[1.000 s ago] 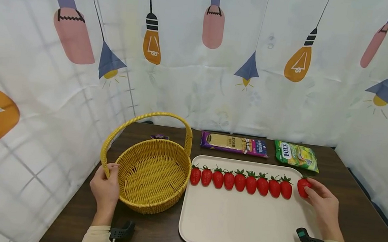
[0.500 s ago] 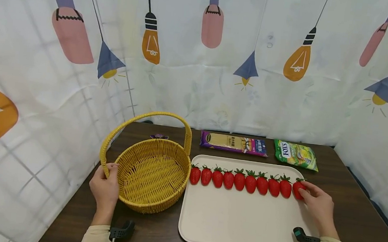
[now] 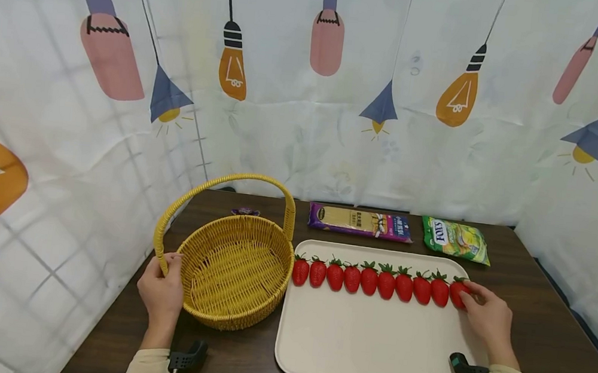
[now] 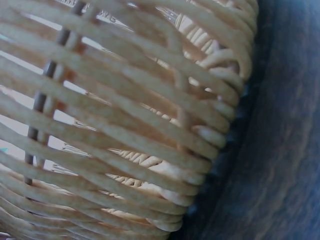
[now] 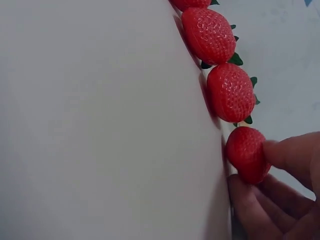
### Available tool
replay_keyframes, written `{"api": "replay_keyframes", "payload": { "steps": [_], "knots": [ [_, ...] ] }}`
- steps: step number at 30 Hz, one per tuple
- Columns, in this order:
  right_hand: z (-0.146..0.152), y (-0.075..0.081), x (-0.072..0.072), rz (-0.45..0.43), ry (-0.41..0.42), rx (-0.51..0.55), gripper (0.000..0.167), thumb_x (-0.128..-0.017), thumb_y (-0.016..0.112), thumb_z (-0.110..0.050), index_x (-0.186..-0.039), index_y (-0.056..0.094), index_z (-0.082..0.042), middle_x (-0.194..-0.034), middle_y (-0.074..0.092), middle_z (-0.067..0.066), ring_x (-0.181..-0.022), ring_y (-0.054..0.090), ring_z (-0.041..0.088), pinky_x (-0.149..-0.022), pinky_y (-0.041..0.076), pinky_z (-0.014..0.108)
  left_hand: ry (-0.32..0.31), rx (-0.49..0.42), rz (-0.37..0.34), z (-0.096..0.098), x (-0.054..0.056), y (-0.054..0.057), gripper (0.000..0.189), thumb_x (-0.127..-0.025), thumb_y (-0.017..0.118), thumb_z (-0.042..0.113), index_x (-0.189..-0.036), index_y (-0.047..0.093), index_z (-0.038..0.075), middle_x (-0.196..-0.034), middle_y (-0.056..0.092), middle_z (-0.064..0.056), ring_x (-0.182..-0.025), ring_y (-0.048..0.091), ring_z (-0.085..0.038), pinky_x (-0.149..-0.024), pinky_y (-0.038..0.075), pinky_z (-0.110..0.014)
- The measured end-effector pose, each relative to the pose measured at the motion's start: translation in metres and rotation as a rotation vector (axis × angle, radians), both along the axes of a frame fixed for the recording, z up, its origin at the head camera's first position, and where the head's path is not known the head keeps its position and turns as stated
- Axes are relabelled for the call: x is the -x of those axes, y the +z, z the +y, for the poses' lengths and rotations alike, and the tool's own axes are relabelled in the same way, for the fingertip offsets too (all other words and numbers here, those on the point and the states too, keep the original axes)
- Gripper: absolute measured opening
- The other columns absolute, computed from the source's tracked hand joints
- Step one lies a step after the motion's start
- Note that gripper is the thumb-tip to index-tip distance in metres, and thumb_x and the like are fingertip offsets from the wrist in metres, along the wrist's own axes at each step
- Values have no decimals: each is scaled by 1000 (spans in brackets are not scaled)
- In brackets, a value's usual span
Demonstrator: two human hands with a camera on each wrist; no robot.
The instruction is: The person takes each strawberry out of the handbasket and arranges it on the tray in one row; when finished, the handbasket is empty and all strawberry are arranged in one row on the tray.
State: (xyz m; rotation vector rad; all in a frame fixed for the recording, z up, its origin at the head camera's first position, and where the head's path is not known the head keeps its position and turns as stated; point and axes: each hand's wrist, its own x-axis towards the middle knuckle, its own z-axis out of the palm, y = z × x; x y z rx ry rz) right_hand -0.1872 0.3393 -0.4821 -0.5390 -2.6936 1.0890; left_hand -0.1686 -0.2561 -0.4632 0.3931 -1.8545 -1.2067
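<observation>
My right hand (image 3: 489, 316) pinches the strawberry (image 5: 247, 154) at the right end of a row, thumb on one side and fingers on the other. Several more red strawberries (image 3: 369, 279) with green leaves stand side by side along the far part of the cream tray (image 3: 370, 349). On the left, my left hand (image 3: 162, 287) grips the lower handle of a yellow woven basket (image 3: 239, 271). Nothing lies inside the basket. The left wrist view is filled by the basket's woven side (image 4: 115, 120), and the left hand is out of sight there.
Behind the tray lie a purple packet (image 3: 360, 222) and a green FOX'S bag (image 3: 456, 239). A small purple wrapper (image 3: 245, 211) sits behind the basket. The dark wooden table (image 3: 238, 367) meets a lamp-print curtain (image 3: 284, 119) at the back and sides.
My right hand has moved left with its strawberry, bringing it up beside the end of the row. The left hand and the basket stay where they were.
</observation>
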Motion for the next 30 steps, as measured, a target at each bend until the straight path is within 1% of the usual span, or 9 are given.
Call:
{"api": "replay_keyframes", "payload": {
  "steps": [4,7,10,14,18,22,26,28,30],
  "knots": [
    [-2,3,-1,18,-12,-33,41,-99,55,-27,-131,60,-2,-134,52,31,-118,45,49,-80,43,49,4,0,26,0,-1,0,22,-97,59,13,-85,69,-2,-86,69,7,-58,49,-4,-55,33,-20],
    [-3,5,0,41,-6,-53,39,-99,55,-25,-129,61,-2,-132,54,30,-117,46,48,-82,42,52,7,-5,40,0,-1,1,22,-97,57,12,-88,71,-3,-87,70,-4,-55,45,-5,-54,32,-20],
    [-2,6,0,43,-3,-51,40,-99,54,-26,-130,60,-1,-131,55,29,-118,46,48,-86,41,56,6,-16,39,1,-1,1,22,-97,57,12,-89,71,-4,-88,71,-4,-54,44,-5,-53,32,-20],
    [0,6,-1,27,-22,-38,42,-100,54,-28,-132,58,-2,-132,55,29,-119,45,48,-87,40,56,4,-19,37,2,-2,1,22,-97,58,13,-90,71,-3,-88,71,-3,-59,51,-1,-54,35,-18],
    [3,6,-5,30,-70,-23,42,-100,54,-29,-132,59,-3,-131,56,27,-116,48,44,-73,46,38,2,5,57,4,-1,0,21,-97,59,13,-88,73,-1,-88,70,-8,-61,51,0,-56,36,-17],
    [7,6,-8,42,-114,39,44,-99,54,-31,-132,59,-3,-131,58,24,-112,51,38,-58,42,19,9,42,111,4,-1,1,21,-96,59,9,-87,73,-3,-82,65,0,-58,47,0,-58,35,-17],
    [9,5,-9,66,-154,142,45,-99,53,-33,-131,59,-2,-131,58,23,-84,63,9,-55,45,12,45,78,153,3,0,0,21,-95,60,8,-83,71,-4,-77,57,13,-57,43,1,-62,35,-16],
    [10,5,-8,86,-176,196,45,-99,53,-33,-130,60,-1,-127,60,20,-72,61,-4,-56,47,12,66,83,164,2,1,0,22,-95,60,9,-81,69,-5,-76,55,15,-58,42,1,-64,35,-16],
    [11,6,-7,112,-200,256,44,-99,54,-32,-129,60,-1,-118,64,12,-65,58,-9,-56,49,13,85,76,174,2,1,-1,24,-94,61,9,-77,67,-6,-73,53,14,-57,41,1,-62,34,-16]
  ]
}}
